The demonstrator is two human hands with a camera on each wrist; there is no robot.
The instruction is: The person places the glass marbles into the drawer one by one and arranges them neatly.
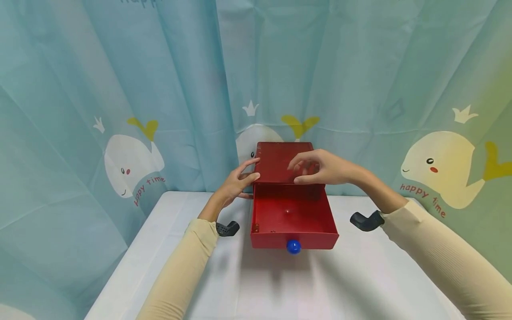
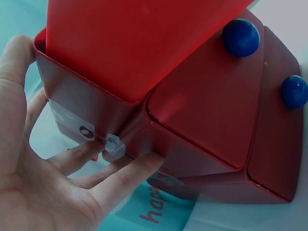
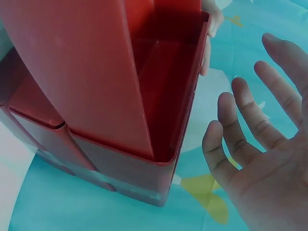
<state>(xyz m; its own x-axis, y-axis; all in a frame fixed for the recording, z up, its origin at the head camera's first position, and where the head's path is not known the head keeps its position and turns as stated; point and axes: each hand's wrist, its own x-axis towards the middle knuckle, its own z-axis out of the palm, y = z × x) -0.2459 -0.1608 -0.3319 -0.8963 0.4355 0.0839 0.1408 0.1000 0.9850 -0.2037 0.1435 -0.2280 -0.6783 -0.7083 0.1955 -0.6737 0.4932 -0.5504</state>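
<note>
A red drawer unit (image 1: 284,162) with stacked drawers stands on the white table, its top drawer (image 1: 294,240) pulled out towards me. That drawer has a round blue knob (image 1: 294,246), and small dark specks show in its left front corner. Two lower drawers (image 2: 207,96), each with a blue knob, are closed in the left wrist view. Against the unit's left side my left hand (image 1: 234,184) presses with extended fingers, its thumb near the top front edge. My right hand (image 1: 320,166) hovers by the unit's top with loosely bent fingers, holding nothing; the right wrist view shows it apart from the unit.
The white table (image 1: 180,258) spreads on both sides of the unit and in front of it. Close behind hangs a light blue curtain (image 1: 192,111) printed with whales. A black device (image 1: 366,221) sits at my right wrist, another (image 1: 228,229) at the left.
</note>
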